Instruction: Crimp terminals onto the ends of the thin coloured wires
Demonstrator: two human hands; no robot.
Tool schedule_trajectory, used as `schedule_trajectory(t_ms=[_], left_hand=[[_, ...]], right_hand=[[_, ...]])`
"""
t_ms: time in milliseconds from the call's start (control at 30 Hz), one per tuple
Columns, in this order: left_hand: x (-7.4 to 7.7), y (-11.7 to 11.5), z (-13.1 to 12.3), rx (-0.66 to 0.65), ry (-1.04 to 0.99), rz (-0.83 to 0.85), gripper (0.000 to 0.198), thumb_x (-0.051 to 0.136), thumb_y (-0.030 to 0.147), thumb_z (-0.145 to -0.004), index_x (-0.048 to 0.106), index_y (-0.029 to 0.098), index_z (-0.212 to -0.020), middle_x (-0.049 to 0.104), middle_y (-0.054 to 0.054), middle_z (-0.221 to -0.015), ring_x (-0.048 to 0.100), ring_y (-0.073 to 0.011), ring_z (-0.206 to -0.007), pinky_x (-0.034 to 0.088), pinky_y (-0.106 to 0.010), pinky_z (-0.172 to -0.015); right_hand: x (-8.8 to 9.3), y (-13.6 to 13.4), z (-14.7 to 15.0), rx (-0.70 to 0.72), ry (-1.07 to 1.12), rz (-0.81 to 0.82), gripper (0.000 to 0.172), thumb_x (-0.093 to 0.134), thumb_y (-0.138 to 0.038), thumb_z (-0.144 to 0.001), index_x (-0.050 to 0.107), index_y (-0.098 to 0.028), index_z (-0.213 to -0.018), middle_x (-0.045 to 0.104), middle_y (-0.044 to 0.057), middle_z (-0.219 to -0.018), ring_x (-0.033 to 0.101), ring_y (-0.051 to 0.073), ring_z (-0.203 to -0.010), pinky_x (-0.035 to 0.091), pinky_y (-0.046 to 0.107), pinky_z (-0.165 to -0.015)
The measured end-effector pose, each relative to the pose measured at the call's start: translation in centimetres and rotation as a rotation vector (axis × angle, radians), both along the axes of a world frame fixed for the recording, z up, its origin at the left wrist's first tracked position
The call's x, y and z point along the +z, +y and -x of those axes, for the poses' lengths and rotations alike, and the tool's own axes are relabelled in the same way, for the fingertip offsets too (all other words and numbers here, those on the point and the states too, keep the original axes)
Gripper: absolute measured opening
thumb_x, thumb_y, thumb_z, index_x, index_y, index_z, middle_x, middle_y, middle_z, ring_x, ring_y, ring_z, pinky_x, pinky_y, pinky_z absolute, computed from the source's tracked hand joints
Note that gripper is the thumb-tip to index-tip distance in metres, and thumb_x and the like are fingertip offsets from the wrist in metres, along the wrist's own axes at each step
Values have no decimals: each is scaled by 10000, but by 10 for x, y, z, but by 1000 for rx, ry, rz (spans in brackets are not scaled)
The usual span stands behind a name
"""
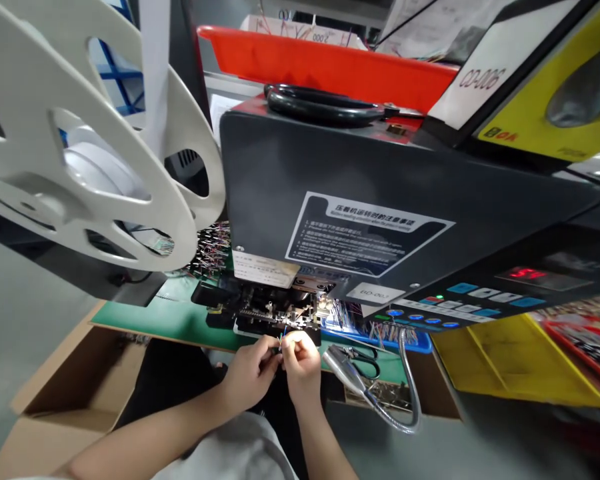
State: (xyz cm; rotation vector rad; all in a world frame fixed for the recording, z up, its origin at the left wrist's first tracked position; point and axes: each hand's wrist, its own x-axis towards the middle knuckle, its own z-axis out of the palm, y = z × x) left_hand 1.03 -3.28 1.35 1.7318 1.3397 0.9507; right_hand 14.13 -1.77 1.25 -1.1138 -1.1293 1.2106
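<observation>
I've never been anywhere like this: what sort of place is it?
Probably a factory workshop for wiring: a big dark machine, a large reel and a blue tray of wires.

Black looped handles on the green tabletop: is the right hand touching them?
Apart: in the head view, the silver lamp head appears between the right hand and the black looped handles, with a visible sideways gap.

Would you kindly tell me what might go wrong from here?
The bare left hand and right hand hold thin coloured wires close to the metal mechanism of the dark grey boxy machine; either might get pinched if it moves. The silver gooseneck lamp sits beside the right hand and might get knocked.
</observation>
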Motion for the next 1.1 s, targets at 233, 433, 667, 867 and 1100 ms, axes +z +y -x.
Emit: schedule_trajectory(t_ms=[233, 433, 667, 867, 1100], left_hand=[[-6, 3, -3, 36, 115, -41, 89, 464, 221, -933, 545, 223, -895, 591, 24, -629, 596, -161, -586, 360, -243, -570], [-6, 6, -4, 32, 135, -61, 85, 467, 182, -925, 537, 229, -924, 654, 9, -708, 655, -173, -661, 420, -235, -602], [-7, 10, -4, 26, 135, -101, 117, 455, 149, -920, 529, 235, -944, 690, -1, -777, 684, -178, -713, 450, -237, -628], [-8, 14, -4, 16, 144, -117, 179, 448, 105, -897, 535, 238, -981, 699, -4, -810, 685, -177, -709, 446, -235, -619], [-11, 14, -2, 14, 140, -108, 178, 436, 115, -910, 537, 236, -993, 688, 9, -765, 676, -162, -680, 440, -219, -601]], right_hand=[[-8, 5, 2, -146, 40, -10, 226, 731, -343, -810, 557, -215, -877, 344, -103, -534, 329, 96, -453, 336, 233, -467], [-10, 7, -1, -119, -37, -12, 173, 711, -307, -809, 698, -192, -937, 373, -78, -548, 359, 100, -469, 361, 247, -475], [-14, 10, -1, -111, -63, -28, 200, 712, -303, -803, 746, -201, -972, 380, -70, -536, 359, 101, -466, 383, 248, -460], [-10, 13, 0, -155, -122, -27, 175, 700, -322, -812, 745, -186, -913, 378, -62, -540, 364, 110, -485, 399, 252, -470], [-15, 11, 1, -140, -124, -57, 171, 672, -316, -843, 685, -168, -928, 374, -79, -540, 377, 103, -476, 424, 248, -497]])
